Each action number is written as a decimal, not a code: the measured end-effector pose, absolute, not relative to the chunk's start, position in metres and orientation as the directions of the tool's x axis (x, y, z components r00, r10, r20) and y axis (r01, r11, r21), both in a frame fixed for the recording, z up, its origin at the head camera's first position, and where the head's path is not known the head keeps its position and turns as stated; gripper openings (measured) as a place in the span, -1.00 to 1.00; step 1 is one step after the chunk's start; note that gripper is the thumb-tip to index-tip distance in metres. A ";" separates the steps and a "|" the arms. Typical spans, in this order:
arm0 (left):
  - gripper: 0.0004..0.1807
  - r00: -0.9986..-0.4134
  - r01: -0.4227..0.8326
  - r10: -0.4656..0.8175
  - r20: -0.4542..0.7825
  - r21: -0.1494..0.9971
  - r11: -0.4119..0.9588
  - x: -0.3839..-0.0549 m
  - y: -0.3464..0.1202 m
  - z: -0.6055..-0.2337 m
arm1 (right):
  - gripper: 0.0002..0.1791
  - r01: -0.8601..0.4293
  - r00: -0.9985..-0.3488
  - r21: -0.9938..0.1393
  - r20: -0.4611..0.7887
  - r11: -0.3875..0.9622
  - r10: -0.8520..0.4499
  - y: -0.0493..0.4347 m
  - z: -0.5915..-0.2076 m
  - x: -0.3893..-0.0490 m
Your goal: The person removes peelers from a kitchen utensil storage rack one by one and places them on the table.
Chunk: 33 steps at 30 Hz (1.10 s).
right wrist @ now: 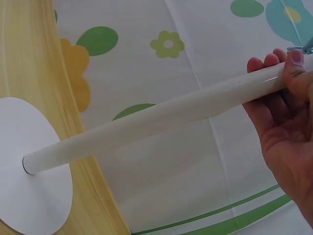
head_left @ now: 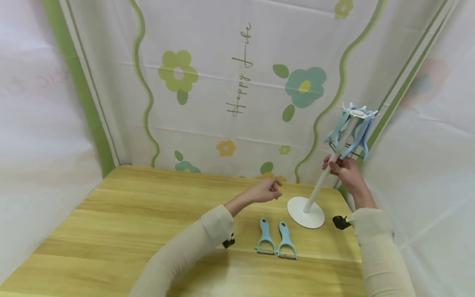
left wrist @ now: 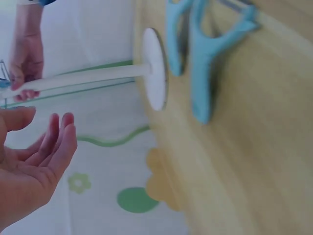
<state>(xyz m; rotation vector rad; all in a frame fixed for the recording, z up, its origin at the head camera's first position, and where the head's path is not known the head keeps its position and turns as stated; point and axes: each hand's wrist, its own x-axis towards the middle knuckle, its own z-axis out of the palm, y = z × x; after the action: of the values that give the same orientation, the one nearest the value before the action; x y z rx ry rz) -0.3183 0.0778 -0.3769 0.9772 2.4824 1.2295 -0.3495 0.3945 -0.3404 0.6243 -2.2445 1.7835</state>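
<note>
the white hook stand [head_left: 318, 187] is at the right of the wooden table [head_left: 122, 222], toward the back edge, its round base [head_left: 295, 211] on the tabletop. the right hand [head_left: 348, 171] grips the pole just below the hanging peelers [head_left: 361, 134], which are pale blue and teal; they overlap at the hooks, so i can't fairly say how many there are. the left hand [head_left: 264, 190] holds nothing, its fingers loosely bent, apart from the pole. nearer the person, two light-blue y-peelers [head_left: 265, 238] lie side by side, handles toward the back. behind the table hangs a flower-print cloth [head_left: 208, 119].

tipping looks like the main risk: with the pole held this high, a sideways pull could lift the base's edge. a sharp twist might swing the peelers off their hooks. their blade ends hang close to the gripping fingers, so sliding that grip upward could nick one.
</note>
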 end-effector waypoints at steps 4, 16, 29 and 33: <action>-0.63 -0.758 0.540 0.614 0.220 0.740 0.401 -0.328 0.099 -0.346 | -0.79 -0.439 -0.891 -0.882 0.404 0.172 -0.206 0.391 -0.336 -0.352; -0.45 -0.743 0.578 0.557 0.371 0.775 0.256 -0.334 0.155 -0.285 | -0.81 -0.394 -0.917 -0.891 0.361 0.227 -0.172 0.398 -0.336 -0.348; -0.35 -0.780 0.581 0.474 0.409 0.755 0.304 -0.351 0.181 -0.254 | -0.84 -0.375 -0.926 -0.897 0.349 0.233 -0.147 0.395 -0.342 -0.343; -0.36 -0.783 0.578 0.461 0.416 0.761 0.295 -0.356 0.186 -0.247 | -0.82 -0.365 -0.930 -0.897 0.340 0.250 -0.139 0.394 -0.340 -0.344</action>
<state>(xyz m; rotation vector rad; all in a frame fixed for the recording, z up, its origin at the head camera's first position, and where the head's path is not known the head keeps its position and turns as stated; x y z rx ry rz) -0.3557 0.1861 -0.2470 1.0572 2.6200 1.6244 -0.3439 0.3940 -0.3402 0.4756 -2.3251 1.7515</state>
